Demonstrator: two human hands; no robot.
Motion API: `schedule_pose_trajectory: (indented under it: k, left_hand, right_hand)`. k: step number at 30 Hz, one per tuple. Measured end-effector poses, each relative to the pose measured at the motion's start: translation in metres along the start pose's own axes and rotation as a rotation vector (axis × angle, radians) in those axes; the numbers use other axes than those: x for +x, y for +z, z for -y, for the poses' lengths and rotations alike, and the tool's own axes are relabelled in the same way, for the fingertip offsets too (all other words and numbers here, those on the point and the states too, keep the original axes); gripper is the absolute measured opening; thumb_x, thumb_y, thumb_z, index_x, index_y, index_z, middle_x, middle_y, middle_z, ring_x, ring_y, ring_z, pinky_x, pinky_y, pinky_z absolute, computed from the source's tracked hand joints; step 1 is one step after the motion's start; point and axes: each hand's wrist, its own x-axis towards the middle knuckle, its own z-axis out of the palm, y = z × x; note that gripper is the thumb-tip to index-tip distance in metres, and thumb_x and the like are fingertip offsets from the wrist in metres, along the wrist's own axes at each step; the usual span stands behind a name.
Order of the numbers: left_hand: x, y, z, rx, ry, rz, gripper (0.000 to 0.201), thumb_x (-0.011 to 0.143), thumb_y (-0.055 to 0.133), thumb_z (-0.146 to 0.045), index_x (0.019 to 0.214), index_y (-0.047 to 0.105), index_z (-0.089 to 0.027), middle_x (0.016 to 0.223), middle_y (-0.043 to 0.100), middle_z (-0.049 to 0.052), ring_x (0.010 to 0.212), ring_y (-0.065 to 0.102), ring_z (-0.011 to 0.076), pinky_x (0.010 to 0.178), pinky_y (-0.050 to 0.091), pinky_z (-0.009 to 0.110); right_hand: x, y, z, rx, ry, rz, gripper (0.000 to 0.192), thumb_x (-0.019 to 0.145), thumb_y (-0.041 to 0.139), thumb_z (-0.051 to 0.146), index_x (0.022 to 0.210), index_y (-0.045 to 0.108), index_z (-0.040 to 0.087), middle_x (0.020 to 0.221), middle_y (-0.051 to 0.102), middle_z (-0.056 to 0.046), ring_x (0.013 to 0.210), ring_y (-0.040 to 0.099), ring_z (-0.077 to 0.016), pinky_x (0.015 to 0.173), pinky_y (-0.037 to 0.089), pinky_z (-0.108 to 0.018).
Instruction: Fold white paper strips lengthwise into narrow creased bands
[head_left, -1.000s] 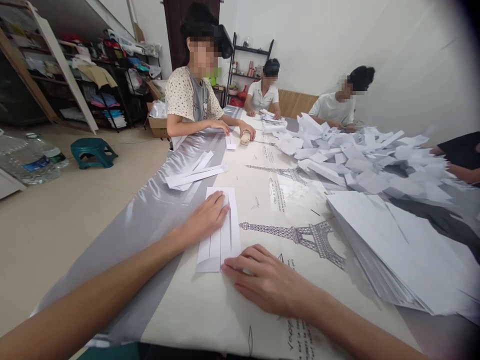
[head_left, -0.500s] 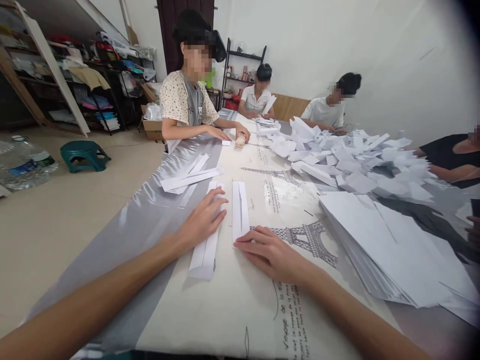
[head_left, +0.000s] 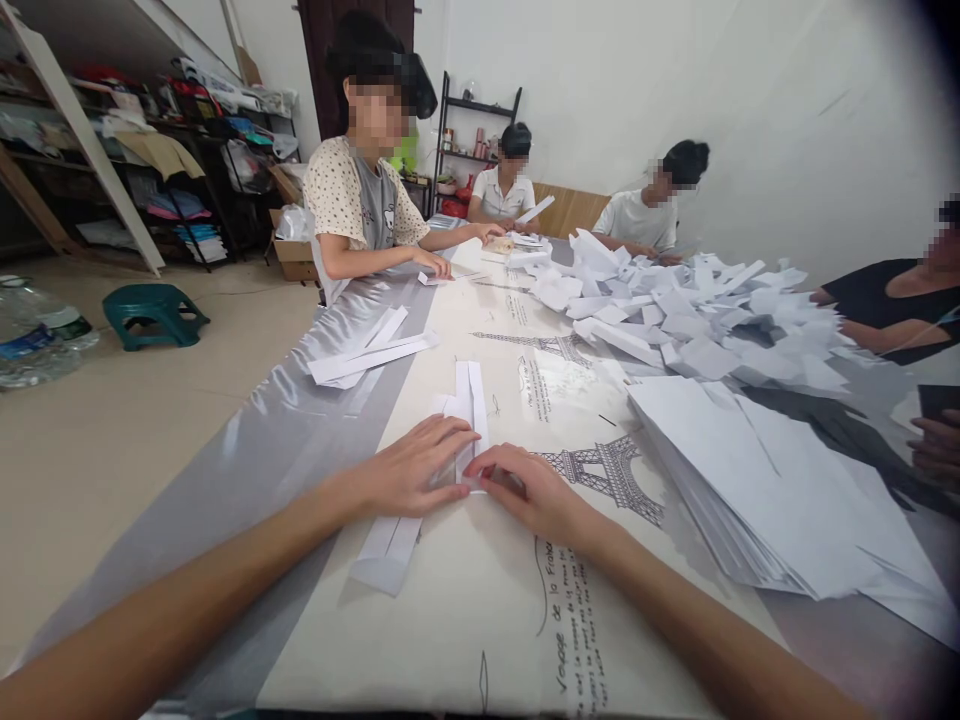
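Observation:
A narrow folded paper strip [head_left: 471, 400] lies lengthwise in front of me on the patterned tablecloth [head_left: 420, 640]. My left hand [head_left: 412, 465] rests over its lower left side, fingers stretched out and thumb apart, near the strip's bottom end. With thumb and fingertips, my right hand [head_left: 529, 490] pinches that bottom end; the fingertips hide part of it. Beneath my left hand and wrist lies a second folded paper strip [head_left: 384, 560], mostly covered. Farther off on the left are several more loose folded strips [head_left: 367, 355].
A stack of white paper sheets [head_left: 765, 490] lies at right, a heap of folded paper [head_left: 675, 310] behind it. A co-worker [head_left: 367, 210] handles paper at the left edge; other people sit around the table. A green stool [head_left: 154, 315] stands on the floor.
My left hand has moved right, from the second strip onto the strip at my right hand. My right fingers have curled in at its bottom end. The co-worker's hands have shifted.

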Motion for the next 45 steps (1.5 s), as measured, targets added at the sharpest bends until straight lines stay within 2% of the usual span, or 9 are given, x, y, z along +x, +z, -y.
schedule_pose_trajectory:
  k: [3, 8, 11, 17, 28, 32, 36, 42, 45]
  left_hand:
    - [0.0012, -0.0002, -0.0001, -0.027, -0.028, 0.011, 0.052, 0.101, 0.051, -0.052, 0.146, 0.043, -0.025, 0.140, 0.052, 0.013, 0.131, 0.049, 0.0314, 0.114, 0.040, 0.050]
    - [0.0026, -0.0031, -0.0043, -0.037, -0.067, 0.042, 0.048, 0.103, 0.049, -0.050, 0.143, 0.045, -0.025, 0.141, 0.052, 0.012, 0.134, 0.048, 0.0296, 0.119, 0.034, 0.051]
    - [0.0033, -0.0032, -0.0045, -0.011, -0.057, 0.050, 0.042, 0.105, 0.045, -0.047, 0.141, 0.048, -0.025, 0.141, 0.052, 0.011, 0.134, 0.048, 0.0282, 0.123, 0.029, 0.052]
    - [0.0030, -0.0014, 0.0004, 0.020, -0.012, 0.059, 0.048, 0.105, 0.045, -0.047, 0.148, 0.042, -0.026, 0.143, 0.052, 0.011, 0.135, 0.049, 0.0273, 0.127, 0.018, 0.055]
    - [0.0044, -0.0059, -0.0034, 0.037, -0.001, 0.060, 0.040, 0.104, 0.045, -0.048, 0.138, 0.051, -0.028, 0.138, 0.055, 0.009, 0.133, 0.052, 0.0275, 0.127, 0.018, 0.057]
    - [0.0037, -0.0041, -0.0011, 0.052, 0.005, 0.058, 0.045, 0.104, 0.046, -0.047, 0.144, 0.047, -0.028, 0.139, 0.055, 0.010, 0.135, 0.051, 0.0280, 0.127, 0.016, 0.058]
    - [0.0031, -0.0023, -0.0004, 0.054, -0.016, 0.082, 0.049, 0.105, 0.044, -0.047, 0.149, 0.043, -0.026, 0.143, 0.052, 0.011, 0.139, 0.047, 0.0282, 0.127, 0.016, 0.057]
    - [0.0042, 0.0001, -0.0047, 0.079, -0.021, 0.026, 0.044, 0.105, 0.043, -0.047, 0.144, 0.047, -0.026, 0.140, 0.055, 0.010, 0.133, 0.052, 0.0274, 0.127, 0.018, 0.056]
    - [0.0050, 0.0012, -0.0037, 0.109, -0.004, 0.022, 0.045, 0.105, 0.044, -0.048, 0.143, 0.048, -0.024, 0.139, 0.056, 0.011, 0.132, 0.053, 0.0281, 0.126, 0.018, 0.057]
  right_hand:
    - [0.0025, 0.0035, 0.0006, 0.033, 0.058, -0.020, 0.018, 0.095, 0.057, 0.011, 0.104, 0.065, 0.025, 0.091, 0.066, -0.001, 0.085, 0.061, -0.0176, 0.080, 0.049, -0.033]
    - [0.0031, 0.0041, 0.0014, 0.036, 0.035, -0.026, 0.019, 0.094, 0.057, 0.009, 0.102, 0.065, 0.024, 0.092, 0.068, -0.001, 0.084, 0.060, -0.0172, 0.078, 0.048, -0.032]
    - [0.0036, 0.0043, 0.0014, 0.033, 0.020, -0.025, 0.017, 0.095, 0.056, 0.010, 0.100, 0.064, 0.024, 0.094, 0.069, -0.001, 0.086, 0.061, -0.0175, 0.080, 0.049, -0.032]
    - [0.0033, 0.0076, -0.0010, 0.029, -0.002, -0.037, 0.012, 0.095, 0.061, 0.015, 0.101, 0.062, 0.025, 0.097, 0.069, -0.001, 0.090, 0.061, -0.0181, 0.087, 0.048, -0.035]
    - [0.0024, 0.0085, 0.0077, 0.001, 0.065, -0.035, 0.019, 0.091, 0.058, 0.011, 0.103, 0.059, 0.026, 0.099, 0.067, -0.001, 0.095, 0.062, -0.0189, 0.089, 0.047, -0.037]
    - [-0.0012, 0.0050, 0.0025, 0.057, 0.041, -0.016, 0.024, 0.093, 0.053, 0.009, 0.107, 0.061, 0.027, 0.105, 0.069, -0.001, 0.095, 0.063, -0.0180, 0.087, 0.049, -0.035]
    - [-0.0039, 0.0028, 0.0017, -0.009, -0.005, 0.008, 0.032, 0.095, 0.048, 0.006, 0.113, 0.061, 0.028, 0.111, 0.070, -0.001, 0.098, 0.061, -0.0186, 0.093, 0.046, -0.037]
    - [-0.0034, 0.0018, 0.0055, -0.104, -0.060, 0.021, 0.025, 0.099, 0.044, 0.007, 0.110, 0.057, 0.025, 0.107, 0.068, -0.003, 0.101, 0.060, -0.0193, 0.090, 0.045, -0.037]
    - [-0.0044, -0.0006, 0.0014, -0.091, -0.088, 0.044, 0.028, 0.099, 0.045, 0.007, 0.115, 0.057, 0.026, 0.111, 0.068, -0.003, 0.102, 0.061, -0.0190, 0.093, 0.047, -0.038]
